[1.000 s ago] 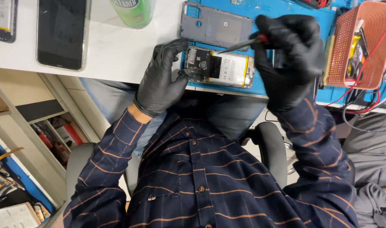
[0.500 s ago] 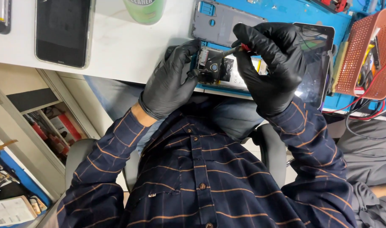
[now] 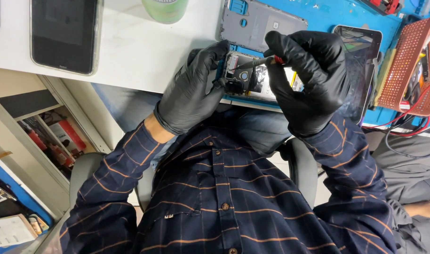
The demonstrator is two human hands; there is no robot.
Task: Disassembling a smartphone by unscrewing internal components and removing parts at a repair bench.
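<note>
An opened phone [image 3: 252, 77] with its inner parts showing lies at the near edge of the blue mat [image 3: 328, 14]. My left hand [image 3: 191, 91], in a black glove, grips the phone's left end. My right hand [image 3: 309, 80], also gloved in black, pinches a small screwdriver with a red handle [image 3: 271, 59]. Its tip rests on the phone's insides near the top. A grey back cover [image 3: 262, 21] lies on the mat just beyond the phone.
A dark-screened phone [image 3: 64, 33] and a green cup [image 3: 165, 9] sit on the white table [image 3: 130, 51]. Another dark-screened phone [image 3: 361, 61] and a red mesh basket [image 3: 408, 66] with cables are to the right. Shelves [image 3: 41, 131] stand under the table. A person in grey [image 3: 412, 188] sits at the right.
My right hand has come left and down, bringing the screwdriver tip onto the opened phone. My left hand keeps its hold on the phone.
</note>
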